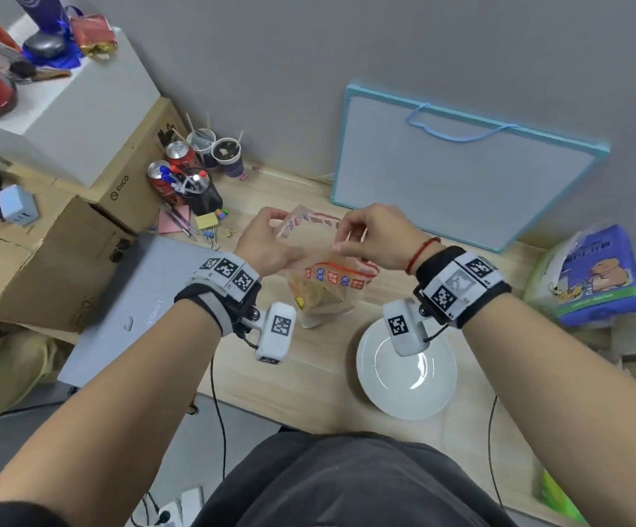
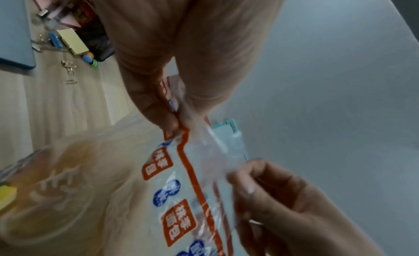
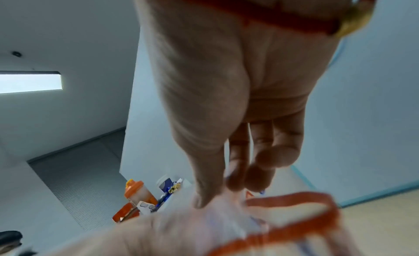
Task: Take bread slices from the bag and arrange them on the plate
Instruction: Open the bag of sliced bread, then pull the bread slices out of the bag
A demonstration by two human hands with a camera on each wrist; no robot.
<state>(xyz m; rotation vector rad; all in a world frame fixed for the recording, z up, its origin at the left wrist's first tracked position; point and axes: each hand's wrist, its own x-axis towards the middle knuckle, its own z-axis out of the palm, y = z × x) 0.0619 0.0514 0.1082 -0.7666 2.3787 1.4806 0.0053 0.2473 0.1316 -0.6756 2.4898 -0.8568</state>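
A clear plastic bread bag (image 1: 328, 287) with red and blue print stands on the wooden desk, bread slices (image 2: 68, 197) showing through its lower part. My left hand (image 1: 267, 237) pinches the left side of the bag's top edge between thumb and fingers (image 2: 158, 112). My right hand (image 1: 362, 233) pinches the right side of that edge (image 3: 283, 197). The bag mouth is held up between the two hands. An empty white plate (image 1: 369, 386) lies near the desk's front edge, below my right wrist.
A whiteboard with a light blue frame (image 1: 464, 169) leans on the wall behind the bag. Cans, cups and a pen holder (image 1: 198, 192) crowd the back left, with clips and sticky notes (image 1: 206, 222). A grey laptop (image 1: 134, 310) lies left; a blue package (image 1: 598, 279) sits right.
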